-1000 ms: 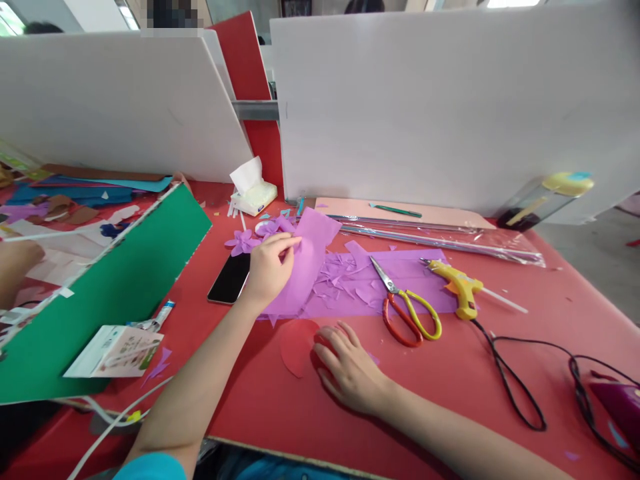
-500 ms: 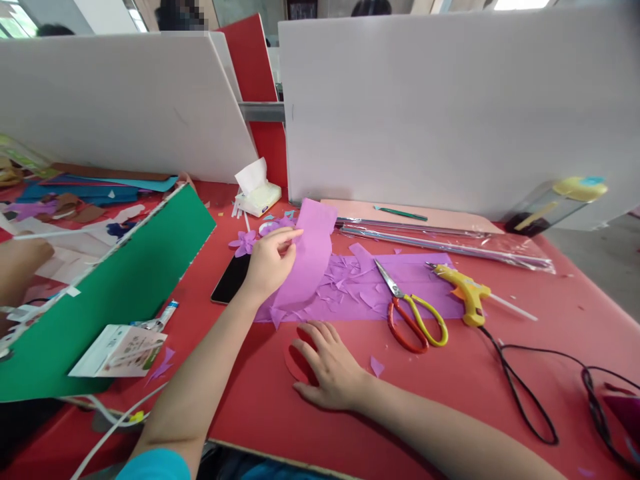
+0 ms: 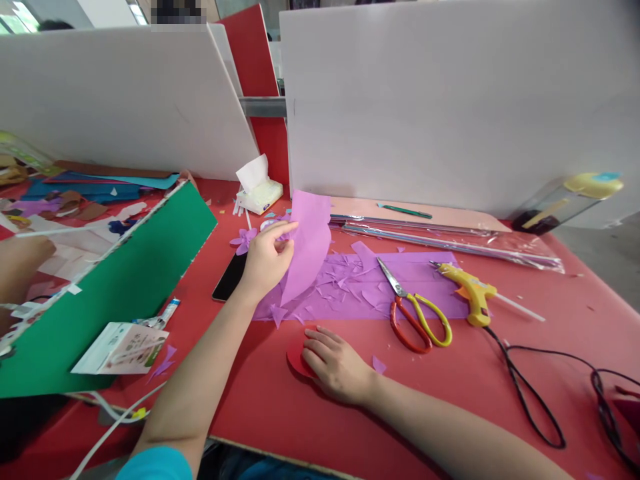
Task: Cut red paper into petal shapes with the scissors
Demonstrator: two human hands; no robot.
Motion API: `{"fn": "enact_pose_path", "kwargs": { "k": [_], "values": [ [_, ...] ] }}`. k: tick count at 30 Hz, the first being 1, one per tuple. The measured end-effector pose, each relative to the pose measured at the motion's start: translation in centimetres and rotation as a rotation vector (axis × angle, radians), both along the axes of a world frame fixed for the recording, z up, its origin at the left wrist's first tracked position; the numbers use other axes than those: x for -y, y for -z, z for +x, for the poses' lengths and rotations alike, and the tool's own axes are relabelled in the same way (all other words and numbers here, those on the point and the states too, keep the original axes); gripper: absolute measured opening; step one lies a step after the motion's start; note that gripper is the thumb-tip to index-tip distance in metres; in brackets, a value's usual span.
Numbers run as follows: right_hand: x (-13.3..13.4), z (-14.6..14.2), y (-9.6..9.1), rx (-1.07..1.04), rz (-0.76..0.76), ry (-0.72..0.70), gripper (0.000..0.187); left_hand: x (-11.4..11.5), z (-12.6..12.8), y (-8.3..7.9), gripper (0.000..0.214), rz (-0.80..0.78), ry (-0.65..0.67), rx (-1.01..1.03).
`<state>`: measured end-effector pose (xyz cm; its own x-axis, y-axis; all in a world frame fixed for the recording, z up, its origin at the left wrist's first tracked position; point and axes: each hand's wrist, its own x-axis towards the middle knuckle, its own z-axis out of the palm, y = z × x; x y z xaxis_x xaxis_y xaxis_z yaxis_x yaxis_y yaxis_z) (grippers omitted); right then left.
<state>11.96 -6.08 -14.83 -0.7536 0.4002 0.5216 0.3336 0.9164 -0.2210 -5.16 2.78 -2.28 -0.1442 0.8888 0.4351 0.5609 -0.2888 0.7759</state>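
While the left hand (image 3: 267,260) pinches a purple sheet (image 3: 310,243) upright mid-frame, right hand (image 3: 335,363) spread flat on a red cutout (image 3: 295,358) below, scissors (image 3: 415,313), glue gun (image 3: 473,293) at right.

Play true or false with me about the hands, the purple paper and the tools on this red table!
1. The left hand pinches a purple paper piece and holds it up off the red table. True.
2. The yellow glue gun lies to the right of the scissors. True.
3. The right hand grips the scissors. False: it lies flat on a red paper shape, and the scissors lie untouched.
4. The tissue box stands right beside the glue gun. False: it stands far from it, at the back by the white divider, beyond the left hand.
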Motion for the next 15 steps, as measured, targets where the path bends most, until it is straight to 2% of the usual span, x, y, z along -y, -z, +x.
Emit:
{"fn": "enact_pose_path", "kwargs": {
  "k": [3, 7, 9, 13, 15],
  "values": [
    [-0.3, 0.1, -0.4, -0.092, -0.052, -0.034, 0.024, -0.1, 0.0, 0.0, 0.035, 0.016, -0.002, 0.012],
    [-0.5, 0.5, -0.8, -0.281, -0.233, 0.008, 0.019, 0.0, 0.0, 0.1, 0.034, 0.024, 0.010, -0.002],
    [-0.7, 0.7, -0.7, -0.385, -0.362, 0.104, 0.018, 0.1, 0.1, 0.1, 0.035, 0.034, 0.027, -0.030],
    [-1.7, 0.8, -0.1, -0.576, -0.659, 0.442, 0.013, 0.5, 0.5, 0.3, 0.044, 0.071, 0.084, -0.195],
    [-2.5, 0.8, 0.4, -0.714, -0.754, 0.530, 0.008, 0.7, 0.6, 0.4, 0.050, 0.087, 0.106, -0.290]
  ]
}}
